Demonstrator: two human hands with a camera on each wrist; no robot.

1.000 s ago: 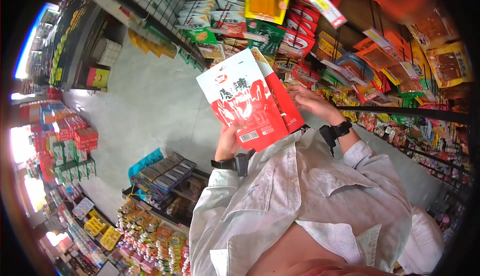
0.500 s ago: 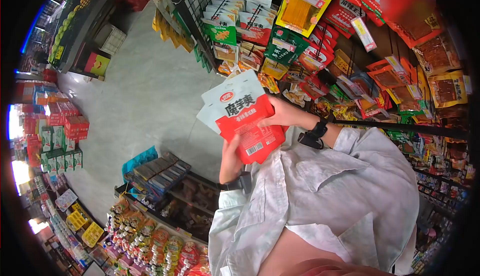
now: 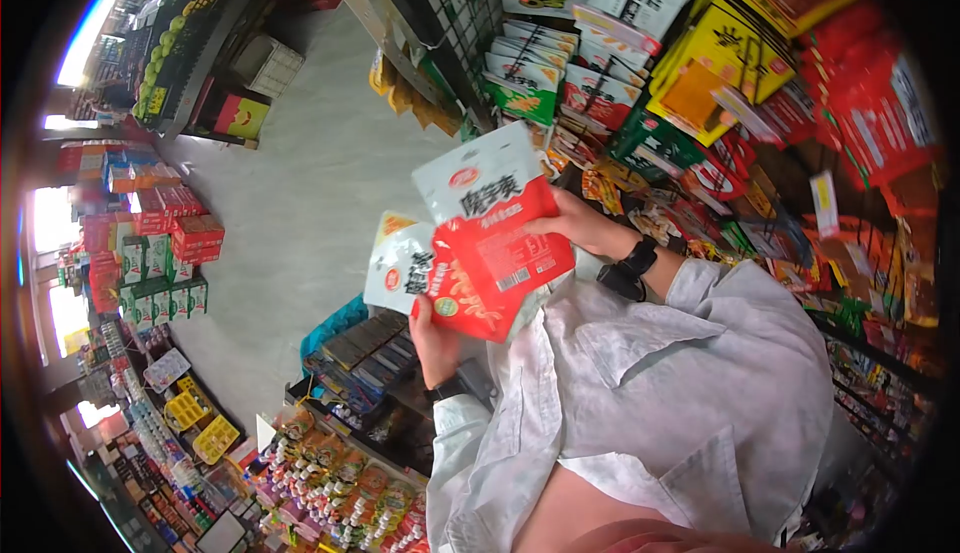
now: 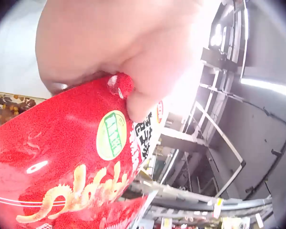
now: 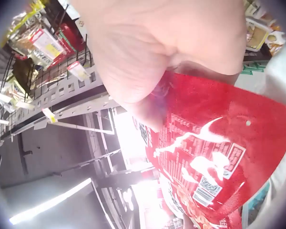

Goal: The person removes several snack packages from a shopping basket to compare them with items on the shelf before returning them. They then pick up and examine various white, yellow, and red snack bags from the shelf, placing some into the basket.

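Note:
Two red and white snack pouches are held in front of my chest. My right hand (image 3: pixel 565 225) grips the upper pouch (image 3: pixel 495 223) by its right edge; this pouch (image 5: pixel 219 157) fills the right wrist view under my thumb. My left hand (image 3: pixel 432 338) holds the lower pouch (image 3: pixel 420 278) from below, with the thumb pressed on its red front (image 4: pixel 71 167). The upper pouch overlaps the lower one, which sticks out to the left.
A wire rack (image 3: pixel 640 63) of hanging snack packets rises close ahead and to the right. A low display (image 3: pixel 360 353) of boxed goods stands below my left hand. Grey floor (image 3: pixel 290 183) stretches left toward stacked red cartons (image 3: pixel 180 243).
The two pouches have fanned apart: the lower one has slid out to the left and down in my left hand. My head has turned, shifting the rack upward and to the right.

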